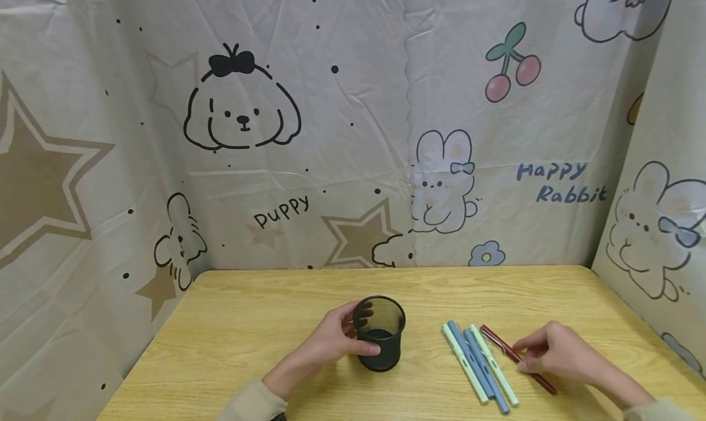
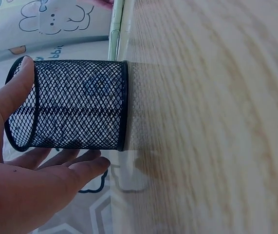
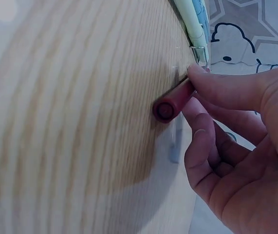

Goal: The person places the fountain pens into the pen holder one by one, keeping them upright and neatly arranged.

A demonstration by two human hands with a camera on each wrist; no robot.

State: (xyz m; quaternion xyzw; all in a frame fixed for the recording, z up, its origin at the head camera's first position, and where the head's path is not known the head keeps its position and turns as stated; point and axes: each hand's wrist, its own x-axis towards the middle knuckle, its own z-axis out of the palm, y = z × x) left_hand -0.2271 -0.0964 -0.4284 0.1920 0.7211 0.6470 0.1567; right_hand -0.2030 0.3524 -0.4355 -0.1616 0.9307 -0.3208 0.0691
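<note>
A black mesh pen holder point(image 1: 388, 355) stands upright on the table, left of the pens. My left hand point(image 1: 335, 336) holds it from its left side, thumb across the front near the rim and fingers behind; the left wrist view shows the thumb against the rim of the mesh point(image 2: 80, 105). At the right, my right hand point(image 1: 559, 352) pinches a dark red pen point(image 1: 543, 382) between thumb and fingers. That pen lies slanted low at the tabletop, its round end point(image 3: 165, 110) facing the right wrist camera.
Just left of the red pen, two light green pens point(image 1: 464, 364) and two blue pens point(image 1: 488, 373) lie side by side in a slanted bunch on the wooden table point(image 1: 265, 298). A curtain point(image 1: 353, 163) printed with cartoon animals hangs behind the table's back edge and along the sides.
</note>
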